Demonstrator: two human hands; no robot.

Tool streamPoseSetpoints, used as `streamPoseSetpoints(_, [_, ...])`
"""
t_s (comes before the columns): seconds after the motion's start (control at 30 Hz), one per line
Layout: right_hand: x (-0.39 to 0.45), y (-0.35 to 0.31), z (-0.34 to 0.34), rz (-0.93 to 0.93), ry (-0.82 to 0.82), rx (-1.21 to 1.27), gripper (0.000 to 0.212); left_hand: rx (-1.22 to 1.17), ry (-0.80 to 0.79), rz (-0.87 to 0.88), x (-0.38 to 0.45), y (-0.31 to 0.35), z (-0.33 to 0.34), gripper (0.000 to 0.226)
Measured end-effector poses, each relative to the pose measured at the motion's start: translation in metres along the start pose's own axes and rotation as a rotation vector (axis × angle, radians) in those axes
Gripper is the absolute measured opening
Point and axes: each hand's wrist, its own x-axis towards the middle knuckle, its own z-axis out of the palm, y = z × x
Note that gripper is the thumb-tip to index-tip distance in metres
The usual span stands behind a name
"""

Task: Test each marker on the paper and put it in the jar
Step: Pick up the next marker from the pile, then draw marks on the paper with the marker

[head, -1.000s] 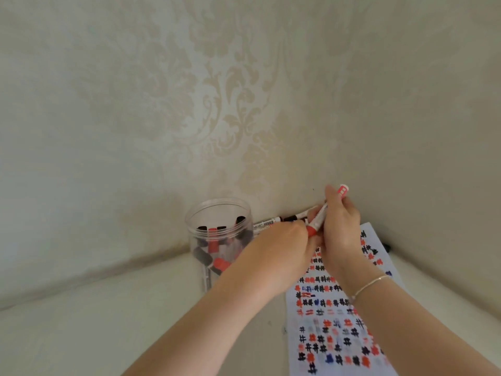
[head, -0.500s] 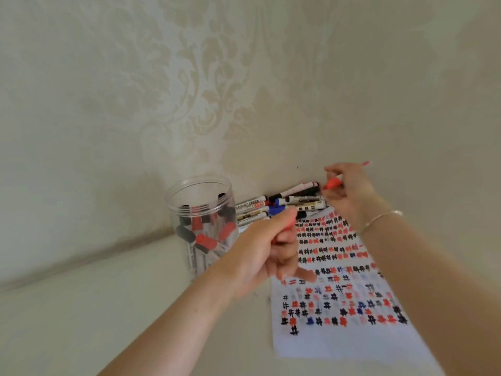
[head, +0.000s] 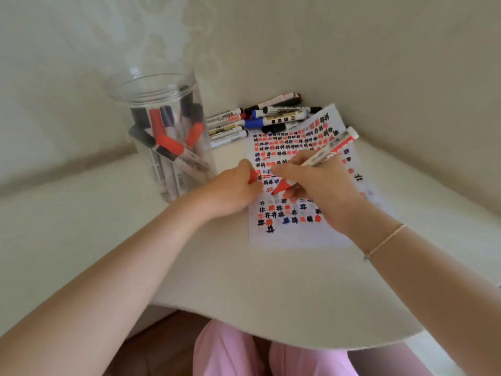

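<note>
Now right hand [head: 320, 185] grip on red marker [head: 325, 154], tip down-left on paper [head: 298, 234], left hand [head: 233, 191] pinching cap [head: 252, 177]

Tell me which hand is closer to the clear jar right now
Left. The left hand rests at the paper's left edge, holding a red cap, just beside the clear jar. The right hand sits farther over on the paper, writing with the red marker.

Red marker [head: 320, 158] tip-down on paper [head: 298, 237]
</note>
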Motion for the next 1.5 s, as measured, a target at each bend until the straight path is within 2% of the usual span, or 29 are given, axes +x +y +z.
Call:
streamPoseSetpoints(0.07, [-0.008,0.01,0.004,-0.023,-0.006,0.018,0.015,0.023,-0.071,-0.006,0.002,-0.002,-0.003,0.027])
streamPoseSetpoints(0.23, [-0.016,0.028,0.012,-0.098,0.162,-0.124,0.018,-0.031,-0.252,-0.016,0.001,-0.004,-0.015,0.057])
streamPoseSetpoints(0.67, [-0.019,0.031,0.017,-0.148,0.21,-0.25,0.035,0.077,-0.313,0.012,0.009,-0.007,-0.015,0.056])
streamPoseSetpoints(0.87, [-0.018,0.027,0.012,-0.084,0.165,-0.15,0.018,0.076,-0.327,0.017,0.01,-0.005,-0.017,0.057])
streamPoseSetpoints(1.07, [-0.017,0.03,0.017,-0.171,0.196,-0.265,0.033,0.078,-0.334,0.01,0.01,-0.006,-0.018,0.057])
streamPoseSetpoints(1.2, [-0.017,0.028,0.014,-0.115,0.17,-0.155,0.019,0.079,-0.336,0.017,0.01,-0.005,-0.018,0.056])
streamPoseSetpoints(1.4, [-0.017,0.031,0.015,-0.127,0.164,-0.219,0.023,0.08,-0.34,0.016,0.009,-0.003,-0.018,0.056])
streamPoseSetpoints(1.5, [-0.015,0.031,0.013,-0.112,0.189,-0.157,0.02,0.07,-0.341,0.018,0.009,-0.003,-0.017,0.056])
